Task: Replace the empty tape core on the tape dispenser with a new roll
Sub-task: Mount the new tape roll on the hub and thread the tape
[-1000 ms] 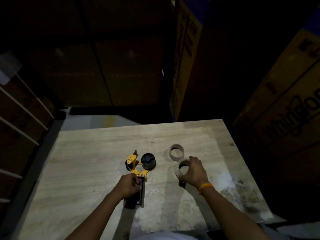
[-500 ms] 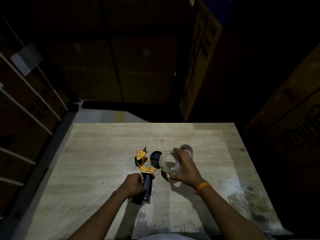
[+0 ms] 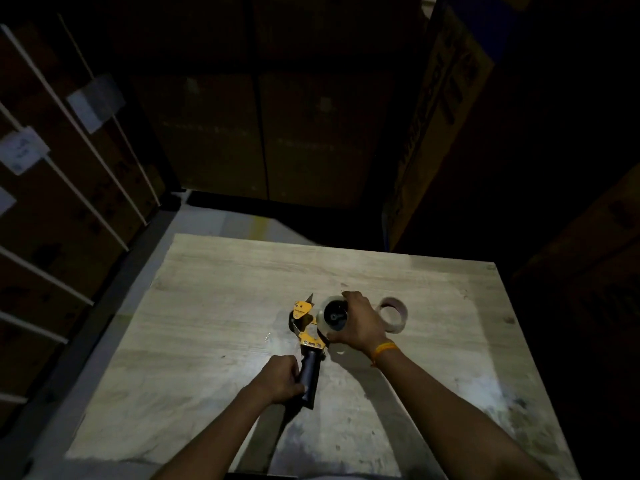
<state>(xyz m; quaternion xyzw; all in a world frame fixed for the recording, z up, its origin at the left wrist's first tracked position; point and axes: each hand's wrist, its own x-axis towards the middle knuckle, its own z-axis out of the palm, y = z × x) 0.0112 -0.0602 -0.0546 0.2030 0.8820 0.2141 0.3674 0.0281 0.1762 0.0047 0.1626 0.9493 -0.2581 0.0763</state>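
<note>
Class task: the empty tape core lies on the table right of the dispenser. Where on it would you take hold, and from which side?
Probably from above. The empty tape core lies flat, its hole facing up and its rim clear, beside the right hand on the new roll. Pinch the thin wall, one finger inside, thumb outside.

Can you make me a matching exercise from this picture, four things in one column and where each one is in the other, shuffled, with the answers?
Things
1. new tape roll
2. empty core
3. left hand
4. right hand

States
A. lying alone on the table
B. gripping the black handle
C. sitting over the dispenser's black hub
D. holding the roll's edge

Pairs: 1-C, 2-A, 3-B, 4-D
</note>
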